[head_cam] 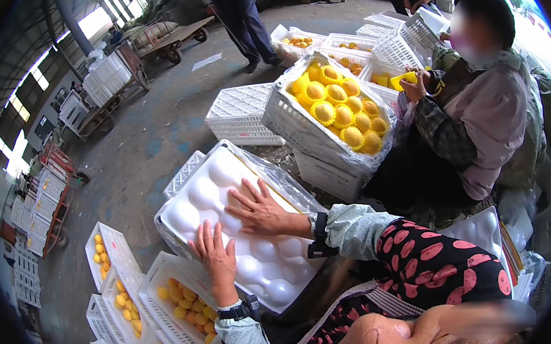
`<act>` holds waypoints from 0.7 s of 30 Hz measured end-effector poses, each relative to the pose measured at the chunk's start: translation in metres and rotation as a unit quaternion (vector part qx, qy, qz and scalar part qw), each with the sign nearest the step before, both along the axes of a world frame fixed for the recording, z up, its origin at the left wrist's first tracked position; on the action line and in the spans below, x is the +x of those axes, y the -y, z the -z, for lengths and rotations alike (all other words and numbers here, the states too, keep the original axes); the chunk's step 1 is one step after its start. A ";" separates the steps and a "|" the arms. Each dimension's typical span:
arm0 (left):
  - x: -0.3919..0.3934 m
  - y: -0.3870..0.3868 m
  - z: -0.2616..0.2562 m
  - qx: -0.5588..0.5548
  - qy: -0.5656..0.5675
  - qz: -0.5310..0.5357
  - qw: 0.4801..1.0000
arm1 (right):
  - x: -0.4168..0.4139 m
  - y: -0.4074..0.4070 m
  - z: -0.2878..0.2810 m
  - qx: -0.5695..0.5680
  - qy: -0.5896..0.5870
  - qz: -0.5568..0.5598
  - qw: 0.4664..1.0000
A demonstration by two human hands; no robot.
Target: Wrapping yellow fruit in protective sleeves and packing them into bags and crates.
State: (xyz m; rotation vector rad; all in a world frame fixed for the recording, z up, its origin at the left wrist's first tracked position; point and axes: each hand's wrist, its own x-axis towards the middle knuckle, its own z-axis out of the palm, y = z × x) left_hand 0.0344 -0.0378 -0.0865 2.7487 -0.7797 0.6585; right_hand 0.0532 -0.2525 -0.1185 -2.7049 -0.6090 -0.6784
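Note:
A white molded plastic tray with rounded cups (251, 269) lies dome side up over a crate lined with clear plastic film (171, 236). My left hand (216, 259) rests on the tray's lower left part, palm down with its fingers apart. Farther up and to the right, my right hand (261, 212) lies flat on the same tray, fingers spread. Neither hand holds anything. The tray hides what is beneath it. Beyond it, a film-lined crate (277, 106) holds round yellow-orange fruit in yellow foam nets (343, 115).
White crates of orange fruit (152, 298) stand at the lower left. A stack of white crates (242, 114) is behind the tray. A seated co-worker (483, 102) holds a yellow foam net (404, 81) at the right. More molded trays (484, 238) lie beside my right arm.

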 end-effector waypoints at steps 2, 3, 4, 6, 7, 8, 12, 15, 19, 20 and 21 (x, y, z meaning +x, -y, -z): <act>0.000 0.000 0.000 -0.001 0.001 0.001 1.000 | 0.000 0.000 0.000 0.012 0.011 -0.008 1.000; 0.000 0.000 0.000 -0.001 0.000 0.001 1.000 | 0.000 0.000 0.000 0.000 0.002 0.000 1.000; 0.000 0.000 0.001 -0.003 -0.004 0.003 1.000 | 0.000 0.000 0.000 0.012 0.015 -0.008 1.000; 0.000 0.000 0.001 -0.001 -0.006 -0.002 1.000 | 0.000 0.000 0.000 -0.007 -0.003 0.003 1.000; 0.000 0.000 0.001 -0.001 -0.012 -0.001 1.000 | 0.000 0.000 -0.001 0.006 0.011 -0.002 1.000; -0.001 0.000 0.001 0.001 -0.010 -0.003 1.000 | -0.001 0.000 -0.001 0.008 0.009 -0.004 1.000; 0.000 0.000 0.001 0.001 -0.004 -0.001 1.000 | -0.001 0.001 -0.002 -0.005 0.006 -0.001 1.000; 0.000 0.000 0.002 -0.003 -0.003 -0.001 1.000 | -0.002 0.001 -0.002 -0.003 0.006 -0.003 1.000; -0.001 0.000 0.000 -0.013 -0.010 0.004 1.000 | -0.002 0.002 -0.003 0.014 0.017 -0.015 1.000; -0.002 0.000 0.000 -0.010 -0.007 -0.001 1.000 | -0.003 0.001 -0.003 0.014 0.017 -0.014 1.000; -0.002 0.001 -0.001 -0.009 -0.007 0.001 1.000 | -0.003 0.002 -0.003 -0.002 0.006 -0.004 1.000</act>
